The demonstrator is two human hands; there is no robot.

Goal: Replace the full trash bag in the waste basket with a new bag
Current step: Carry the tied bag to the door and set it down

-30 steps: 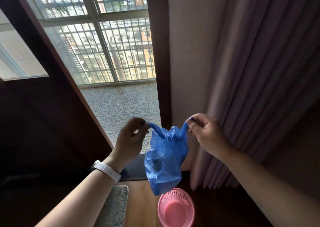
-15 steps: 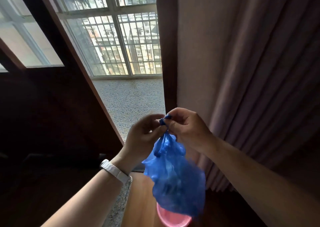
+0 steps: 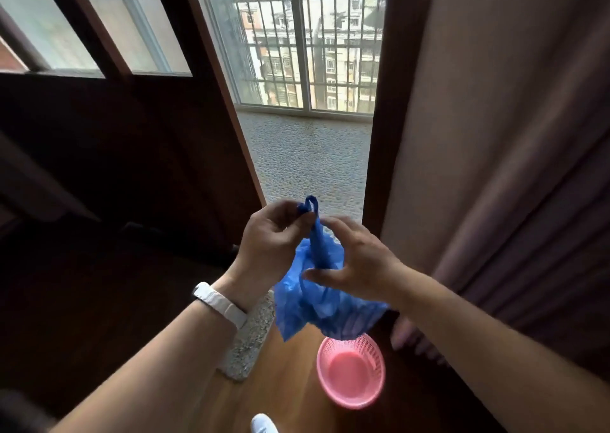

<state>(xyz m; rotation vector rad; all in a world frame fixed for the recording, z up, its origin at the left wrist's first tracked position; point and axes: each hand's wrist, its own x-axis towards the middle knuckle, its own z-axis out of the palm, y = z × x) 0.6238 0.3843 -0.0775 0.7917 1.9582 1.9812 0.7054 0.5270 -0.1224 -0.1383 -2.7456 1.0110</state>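
Note:
A full blue trash bag (image 3: 317, 297) hangs in the air in front of me. My left hand (image 3: 270, 244) pinches both of its handles together at the top, so the bag dangles from it. My right hand (image 3: 356, 257) is beside the bag's neck with its fingers spread and relaxed, thumb near the plastic, gripping nothing. Below on the wooden floor stands the pink mesh waste basket (image 3: 351, 371), with no bag inside it. The bag's bottom overlaps the basket's far rim in this view.
A dark wooden door (image 3: 158, 155) stands open on the left, leading to a pebbled balcony floor (image 3: 310, 158) with barred windows. A mauve curtain (image 3: 528, 168) hangs on the right. A stone threshold (image 3: 251, 343) lies left of the basket. A white shoe tip (image 3: 264, 424) shows below.
The two handles, first held apart, were brought together and passed into my left hand. My right hand has let go and opened beside the bag. The view tilted down and turned left.

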